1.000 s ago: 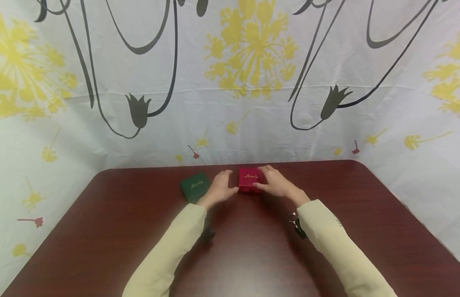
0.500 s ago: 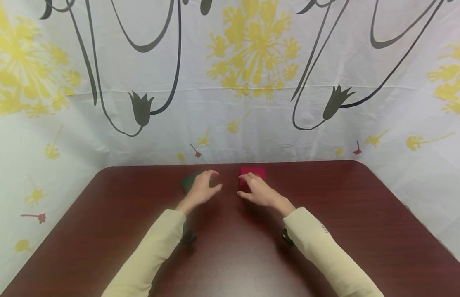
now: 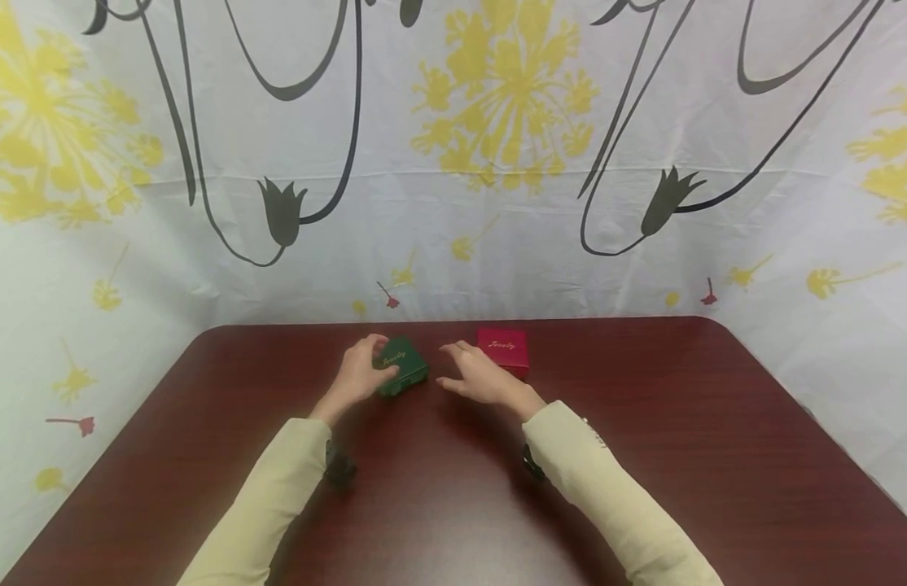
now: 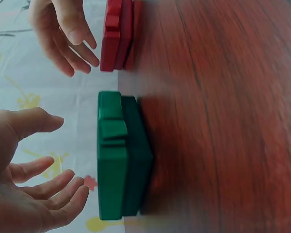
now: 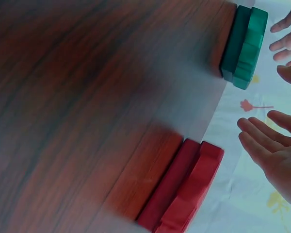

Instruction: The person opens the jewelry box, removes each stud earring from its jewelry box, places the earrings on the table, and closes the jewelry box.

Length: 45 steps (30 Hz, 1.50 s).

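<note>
A closed green jewelry box (image 3: 408,362) with gold lettering lies slightly turned near the table's back edge. To its right is a similar closed red jewelry box (image 3: 501,350). My left hand (image 3: 353,374) hovers over the left side of the green box, its fingers relaxed and spread. In the left wrist view a gap shows between this hand (image 4: 31,187) and the green box (image 4: 111,167). My right hand (image 3: 484,378) hangs between the boxes, partly in front of the red one. The right wrist view shows its fingers loose, apart from the red box (image 5: 186,187).
The dark reddish wooden table (image 3: 453,505) extends toward me and to both sides. Behind it hangs a white curtain (image 3: 453,285) printed with yellow flowers and grey stems. A dark device (image 3: 339,468) sits under my left wrist, another (image 3: 532,462) under the right.
Both hands have shifted left. My left hand has passed from the green box's right side to its left. My right hand has left the red box's right side for its left.
</note>
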Available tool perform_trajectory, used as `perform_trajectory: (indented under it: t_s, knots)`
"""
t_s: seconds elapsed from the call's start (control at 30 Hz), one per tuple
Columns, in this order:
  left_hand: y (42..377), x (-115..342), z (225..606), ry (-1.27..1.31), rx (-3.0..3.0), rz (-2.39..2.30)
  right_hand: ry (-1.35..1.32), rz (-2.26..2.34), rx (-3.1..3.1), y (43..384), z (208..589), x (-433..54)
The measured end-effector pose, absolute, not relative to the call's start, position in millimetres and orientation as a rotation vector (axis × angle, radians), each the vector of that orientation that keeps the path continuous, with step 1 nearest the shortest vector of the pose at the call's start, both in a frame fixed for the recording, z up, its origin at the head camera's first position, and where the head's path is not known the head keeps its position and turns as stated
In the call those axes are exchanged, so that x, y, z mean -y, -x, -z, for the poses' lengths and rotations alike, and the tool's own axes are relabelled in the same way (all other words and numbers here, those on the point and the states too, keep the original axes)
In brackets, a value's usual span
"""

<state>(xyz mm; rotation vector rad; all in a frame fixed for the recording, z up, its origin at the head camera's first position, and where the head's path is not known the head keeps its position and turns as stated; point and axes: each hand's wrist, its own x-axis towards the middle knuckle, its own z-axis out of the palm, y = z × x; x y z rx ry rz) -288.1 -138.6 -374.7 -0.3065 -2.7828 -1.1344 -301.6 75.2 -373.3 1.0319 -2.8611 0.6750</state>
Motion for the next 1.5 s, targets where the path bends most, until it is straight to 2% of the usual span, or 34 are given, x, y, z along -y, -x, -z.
perform_trajectory:
  t_s: [0.5,0.83,1.17,1.5]
  knots:
    - [295.5,154.0,386.2,0.045,2.966,1.117,-0.912,-0.746,3.017,312.4,385.3,-50.9]
    - [300.6,154.2,391.7,0.101,3.075,1.157,-0.842,-0.913,3.078,316.3,394.8,-36.8]
    - [301.4,148.7,393.9,0.144,3.104,1.080,-0.942,-0.978,2.969,316.2,399.2,-23.9]
    - [302.4,144.0,392.4,0.070,3.137,1.093,-0.916,-0.960,2.904,315.5,400.9,-16.5]
